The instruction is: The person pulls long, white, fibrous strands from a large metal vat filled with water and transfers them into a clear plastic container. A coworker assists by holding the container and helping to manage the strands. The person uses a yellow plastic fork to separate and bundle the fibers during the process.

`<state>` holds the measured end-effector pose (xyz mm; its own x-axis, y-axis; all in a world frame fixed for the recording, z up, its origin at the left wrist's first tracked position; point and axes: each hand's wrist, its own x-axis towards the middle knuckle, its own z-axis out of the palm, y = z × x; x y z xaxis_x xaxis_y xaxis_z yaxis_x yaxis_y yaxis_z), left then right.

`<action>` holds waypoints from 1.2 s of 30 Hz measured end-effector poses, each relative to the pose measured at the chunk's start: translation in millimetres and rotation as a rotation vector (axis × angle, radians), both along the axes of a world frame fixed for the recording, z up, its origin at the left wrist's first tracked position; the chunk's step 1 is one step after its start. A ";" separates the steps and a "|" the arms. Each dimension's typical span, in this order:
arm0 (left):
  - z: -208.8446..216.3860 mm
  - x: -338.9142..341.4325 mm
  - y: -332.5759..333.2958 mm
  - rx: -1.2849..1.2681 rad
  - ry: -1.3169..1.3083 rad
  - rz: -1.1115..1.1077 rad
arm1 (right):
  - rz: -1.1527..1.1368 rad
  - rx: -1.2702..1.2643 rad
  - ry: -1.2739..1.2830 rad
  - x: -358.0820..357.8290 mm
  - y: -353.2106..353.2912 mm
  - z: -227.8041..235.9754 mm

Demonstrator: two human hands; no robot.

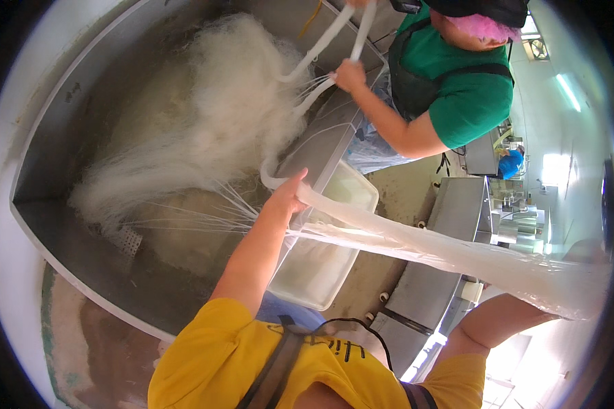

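One hand of the wearer's, the left grip (290, 195), curls closed around a slick, ropelike white bundle (457, 258) at the tub's edge; the right is hidden behind it, its hold impossible to tell. Drawing out strands seems in hand, calling next for even tension. Thin threads (237, 199) reach a fluffy, tangled mass (252, 88) inside the smooth metal tub (48, 167).

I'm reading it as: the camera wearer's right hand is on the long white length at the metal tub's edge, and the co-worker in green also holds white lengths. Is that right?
Not quite: it is the wearer's left hand on the long white length at the metal tub's edge, as the head view shows. The co-worker in green does hold white lengths.
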<state>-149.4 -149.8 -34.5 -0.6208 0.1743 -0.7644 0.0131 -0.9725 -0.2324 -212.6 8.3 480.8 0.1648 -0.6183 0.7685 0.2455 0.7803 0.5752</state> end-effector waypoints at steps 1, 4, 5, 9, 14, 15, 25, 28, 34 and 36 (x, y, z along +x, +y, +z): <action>-13.7 -1.7 -1.2 0.008 0.070 0.059 | 0.024 -0.002 -0.019 0.8 -3.9 3.5; -83.9 29.4 -23.9 -0.075 0.414 0.391 | 0.221 -0.066 -0.246 1.3 -6.9 -2.1; -92.6 48.3 -35.6 -0.012 0.532 0.519 | 0.404 -0.130 -0.451 0.7 -4.6 -10.7; -71.3 188.2 -104.8 0.011 0.287 0.843 | 2.008 -0.521 -1.825 -3.1 0.1 -78.1; 1.6 423.8 -172.0 -0.441 0.315 0.890 | 1.632 -0.259 -2.481 16.3 -29.0 -184.0; 27.5 455.0 -177.0 -0.608 0.336 0.829 | 1.380 0.033 -2.496 20.6 -37.2 -195.8; 199.0 663.7 -178.3 -1.221 0.114 1.074 | 0.658 0.686 -2.843 103.5 -82.5 -306.4; 232.3 676.2 -174.8 -1.268 0.132 1.194 | 0.641 0.705 -2.825 113.8 -85.7 -312.0; 225.9 681.3 -180.5 -1.186 0.202 1.279 | 0.695 0.745 -2.789 120.2 -80.2 -314.9; 218.5 669.6 -183.4 -1.132 0.230 1.281 | 0.661 0.751 -2.767 122.0 -76.4 -311.5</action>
<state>520.2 -333.2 183.9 -0.0298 -0.9991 -0.0315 0.9164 -0.0399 0.3983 -90.6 -68.1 169.2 0.1252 -0.9082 -0.3994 -0.6566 0.2259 -0.7196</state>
